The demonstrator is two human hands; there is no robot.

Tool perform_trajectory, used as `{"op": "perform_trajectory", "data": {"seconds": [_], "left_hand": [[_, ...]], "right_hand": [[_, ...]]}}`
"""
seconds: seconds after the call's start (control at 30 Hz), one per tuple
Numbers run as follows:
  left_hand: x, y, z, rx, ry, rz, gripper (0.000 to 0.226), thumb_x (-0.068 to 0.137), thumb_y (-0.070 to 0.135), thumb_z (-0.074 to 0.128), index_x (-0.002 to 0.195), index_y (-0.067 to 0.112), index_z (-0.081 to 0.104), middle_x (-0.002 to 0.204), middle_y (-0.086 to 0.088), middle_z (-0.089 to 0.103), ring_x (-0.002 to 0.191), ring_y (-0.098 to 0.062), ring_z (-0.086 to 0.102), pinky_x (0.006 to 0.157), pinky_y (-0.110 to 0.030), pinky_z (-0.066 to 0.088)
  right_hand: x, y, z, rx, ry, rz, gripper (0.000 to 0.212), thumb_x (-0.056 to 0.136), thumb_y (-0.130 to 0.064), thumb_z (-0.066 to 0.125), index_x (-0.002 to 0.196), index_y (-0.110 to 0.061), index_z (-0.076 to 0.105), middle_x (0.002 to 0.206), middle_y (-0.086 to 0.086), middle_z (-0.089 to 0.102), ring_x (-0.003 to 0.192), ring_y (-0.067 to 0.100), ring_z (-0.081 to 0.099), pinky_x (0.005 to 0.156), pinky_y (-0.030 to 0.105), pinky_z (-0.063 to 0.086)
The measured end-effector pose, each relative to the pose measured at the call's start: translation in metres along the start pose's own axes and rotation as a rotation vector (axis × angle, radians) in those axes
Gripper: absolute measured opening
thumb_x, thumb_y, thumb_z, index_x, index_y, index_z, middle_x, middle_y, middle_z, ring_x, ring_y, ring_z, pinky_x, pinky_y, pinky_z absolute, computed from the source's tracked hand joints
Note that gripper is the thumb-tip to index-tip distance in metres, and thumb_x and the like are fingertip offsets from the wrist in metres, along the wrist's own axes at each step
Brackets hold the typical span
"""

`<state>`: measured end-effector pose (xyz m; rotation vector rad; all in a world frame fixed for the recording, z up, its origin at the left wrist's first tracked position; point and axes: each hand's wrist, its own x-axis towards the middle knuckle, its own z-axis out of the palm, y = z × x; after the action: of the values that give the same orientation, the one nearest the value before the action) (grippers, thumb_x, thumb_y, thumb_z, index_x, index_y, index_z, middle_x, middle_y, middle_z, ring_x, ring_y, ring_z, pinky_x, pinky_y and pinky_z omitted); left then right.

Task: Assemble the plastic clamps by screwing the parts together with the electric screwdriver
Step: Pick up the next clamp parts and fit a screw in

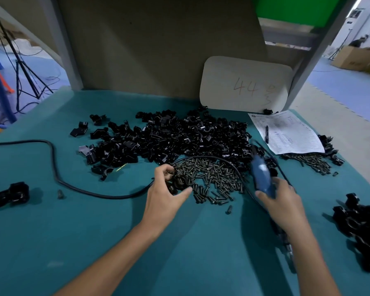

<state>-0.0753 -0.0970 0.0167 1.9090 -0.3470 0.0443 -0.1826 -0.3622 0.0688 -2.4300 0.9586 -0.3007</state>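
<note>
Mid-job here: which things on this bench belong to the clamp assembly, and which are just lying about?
In the job: electric screwdriver in right hand; clamp part in left hand; screw pile; pile of clamp parts.
Lying about: paper form; pen; white board marked 44.

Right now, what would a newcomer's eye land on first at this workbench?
The big heap of black plastic clamp parts sprawls across the middle of the green table, with a pile of screws just in front of it. The left hand holds a black clamp piece there, while the right hand grips a blue electric screwdriver. A white board marked 44 in red leans at the back.
</note>
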Motion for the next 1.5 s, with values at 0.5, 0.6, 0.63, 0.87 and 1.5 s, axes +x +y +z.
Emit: {"op": "perform_trajectory", "data": {"seconds": [0.5, 0.6, 0.63, 0.87, 1.5], "left_hand": [[0.036, -0.011, -0.036, -0.157, 0.452, -0.063, 0.037, 0.105, 0.048, 0.036, 0.092, 0.023, 0.060, 0.081, 0.007, 0.068, 0.070, -0.010, 0.063, 0.066, -0.035, 0.050], [0.037, -0.016, -0.041, -0.175, 0.488, -0.083, 0.037, 0.106, 0.046, 0.036, 0.093, 0.020, 0.059, 0.081, 0.006, 0.067, 0.071, -0.006, 0.063, 0.065, -0.029, 0.046], [0.037, -0.017, -0.041, -0.179, 0.493, -0.091, 0.037, 0.106, 0.045, 0.037, 0.093, 0.019, 0.060, 0.082, 0.006, 0.067, 0.071, -0.006, 0.063, 0.066, -0.030, 0.047], [0.035, -0.022, -0.039, -0.110, 0.433, -0.027, 0.039, 0.102, 0.054, 0.035, 0.094, 0.025, 0.059, 0.080, 0.005, 0.066, 0.070, -0.013, 0.063, 0.062, -0.038, 0.051], [0.029, -0.012, -0.007, 0.440, -0.225, 0.391, 0.047, 0.098, 0.050, 0.052, 0.135, 0.021, 0.055, 0.111, 0.009, 0.054, 0.102, -0.008, 0.039, 0.092, -0.026, 0.040]], "right_hand": [[-0.077, -0.110, 0.125, -0.165, -0.236, -0.884, 0.056, 0.102, -0.052, 0.047, 0.151, -0.029, 0.033, 0.165, 0.003, 0.026, 0.156, 0.028, 0.006, 0.126, 0.045, 0.001], [-0.067, -0.130, 0.149, -0.217, -0.166, -0.961, 0.045, 0.104, -0.041, 0.047, 0.145, -0.020, 0.045, 0.156, 0.011, 0.039, 0.153, 0.037, 0.017, 0.126, 0.048, 0.007], [-0.060, -0.136, 0.154, -0.223, -0.133, -0.977, 0.038, 0.105, -0.034, 0.048, 0.139, -0.018, 0.052, 0.147, 0.012, 0.047, 0.147, 0.038, 0.027, 0.124, 0.049, 0.014], [0.001, -0.123, 0.143, -0.306, -0.013, -0.941, 0.023, 0.100, -0.021, 0.059, 0.123, -0.018, 0.060, 0.120, 0.005, 0.060, 0.110, 0.028, 0.053, 0.098, 0.041, 0.042], [-0.038, -0.082, 0.093, 1.057, -0.343, -0.171, 0.016, 0.101, -0.015, 0.064, 0.102, -0.024, 0.078, 0.090, 0.001, 0.076, 0.083, 0.013, 0.070, 0.074, 0.025, 0.057]]}}
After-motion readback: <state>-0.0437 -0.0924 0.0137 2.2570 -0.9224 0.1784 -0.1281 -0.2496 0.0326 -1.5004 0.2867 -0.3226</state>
